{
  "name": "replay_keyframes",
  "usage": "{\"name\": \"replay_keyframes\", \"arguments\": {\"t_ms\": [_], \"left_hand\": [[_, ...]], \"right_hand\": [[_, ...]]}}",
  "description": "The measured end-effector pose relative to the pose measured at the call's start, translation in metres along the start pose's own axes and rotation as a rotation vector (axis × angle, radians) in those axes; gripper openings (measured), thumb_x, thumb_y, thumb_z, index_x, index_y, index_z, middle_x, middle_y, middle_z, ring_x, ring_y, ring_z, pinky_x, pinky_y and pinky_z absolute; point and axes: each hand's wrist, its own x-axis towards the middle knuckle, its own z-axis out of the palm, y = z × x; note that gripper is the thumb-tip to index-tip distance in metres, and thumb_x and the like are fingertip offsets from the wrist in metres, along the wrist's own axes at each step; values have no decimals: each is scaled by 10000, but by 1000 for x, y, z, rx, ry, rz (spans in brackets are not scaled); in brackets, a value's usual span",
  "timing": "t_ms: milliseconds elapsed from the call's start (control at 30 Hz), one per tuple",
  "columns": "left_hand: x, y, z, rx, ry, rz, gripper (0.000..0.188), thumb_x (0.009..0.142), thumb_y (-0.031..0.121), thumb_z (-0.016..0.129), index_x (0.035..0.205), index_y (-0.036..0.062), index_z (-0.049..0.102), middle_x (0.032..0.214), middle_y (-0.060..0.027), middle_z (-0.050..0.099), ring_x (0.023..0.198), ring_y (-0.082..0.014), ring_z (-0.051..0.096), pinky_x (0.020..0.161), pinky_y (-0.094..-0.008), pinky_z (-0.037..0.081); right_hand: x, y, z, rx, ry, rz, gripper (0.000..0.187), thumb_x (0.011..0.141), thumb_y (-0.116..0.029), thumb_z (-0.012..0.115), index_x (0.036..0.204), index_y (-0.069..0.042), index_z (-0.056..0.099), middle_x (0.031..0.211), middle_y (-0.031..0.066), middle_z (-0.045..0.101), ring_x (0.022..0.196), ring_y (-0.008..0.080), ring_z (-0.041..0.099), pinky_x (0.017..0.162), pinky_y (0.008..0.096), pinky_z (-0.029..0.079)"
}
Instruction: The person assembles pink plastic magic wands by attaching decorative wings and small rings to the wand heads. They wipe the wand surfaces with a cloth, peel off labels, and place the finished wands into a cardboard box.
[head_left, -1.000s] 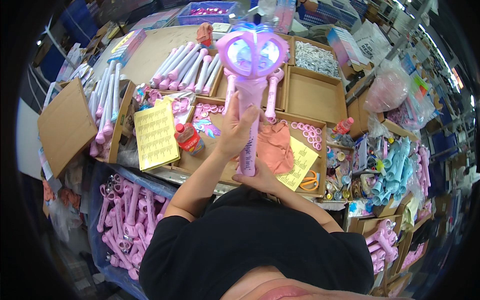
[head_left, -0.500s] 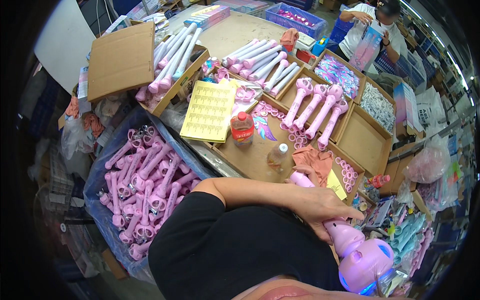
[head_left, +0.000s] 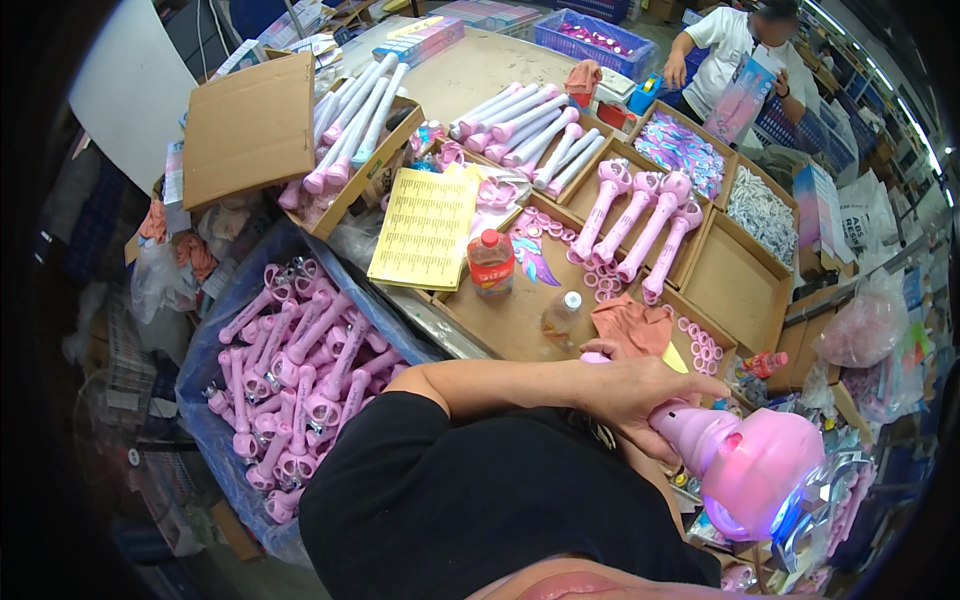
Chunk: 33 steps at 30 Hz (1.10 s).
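So the left hand (head_left: pixel 638 392) is wrapped round the neck of a chunky pink wand (head_left: pixel 765 465), its head glowing blue and hanging out to the right, tilted down. The right hand (head_left: pixel 621 348) is mostly hidden near the handle's end — a few fingers peek out, but I honestly can't tell how it's gripping.

What worries me: the head looks bulky and seems to sit past the tray's edge, so a loose hold at the neck could let it swing or drop into the clutter. The left forearm also crosses close to the clear bottle (head_left: pixel 561 320); a careless elbow might tip it, and the red-capped bottle (head_left: pixel 491 265) isn't far off.

The bench (head_left: pixel 450 62) is packed: cardboard trays, small pink rings (head_left: pixel 703 350), white-handled sticks, yellow printed sheets (head_left: pixel 424 228). A blue-lined bin (head_left: pixel 222 345) heaped with pink wands stands at the left, and across the room a co-worker (head_left: pixel 725 62) in white holds a box.
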Motion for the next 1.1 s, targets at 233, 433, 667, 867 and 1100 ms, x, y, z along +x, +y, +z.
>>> {"name": "replay_keyframes", "arguments": {"t_ms": [233,433,667,867,1100], "left_hand": [[2,-10,2,-6,38,14,846,669,316,824,1332,65,362,837,-138,661,719,-321,661,633,-374,509],[4,-15,3,-11,34,44,844,671,297,824,1335,58,361,825,-129,659,708,-310,659,616,-372,502],[8,-14,1,-41,39,73,851,667,295,827,1334,49,360,820,-123,657,701,-302,656,603,-364,497],[17,-11,2,-64,64,37,827,684,314,814,1324,46,365,813,-123,645,694,-299,651,607,-365,499],[28,-2,1,-81,45,-21,849,708,383,783,1342,52,325,855,-156,644,728,-355,641,641,-400,505]], "right_hand": [[-1,-3,-1,-13,-24,21,376,817,-212,721,1092,-38,532,1008,74,567,961,173,564,862,309,451],[-1,-2,-5,-29,-26,34,375,818,-203,722,1095,-36,531,1010,72,570,962,166,564,859,307,453],[3,1,-10,-42,-27,53,375,819,-192,724,1098,-34,530,1013,70,573,962,158,565,856,304,455],[-1,5,-11,-61,-37,78,375,820,-183,725,1101,-32,529,1016,68,576,963,152,565,853,301,457],[-1,13,-11,-75,-33,93,374,821,-173,726,1104,-29,528,1019,66,579,964,144,566,849,298,459]]}}
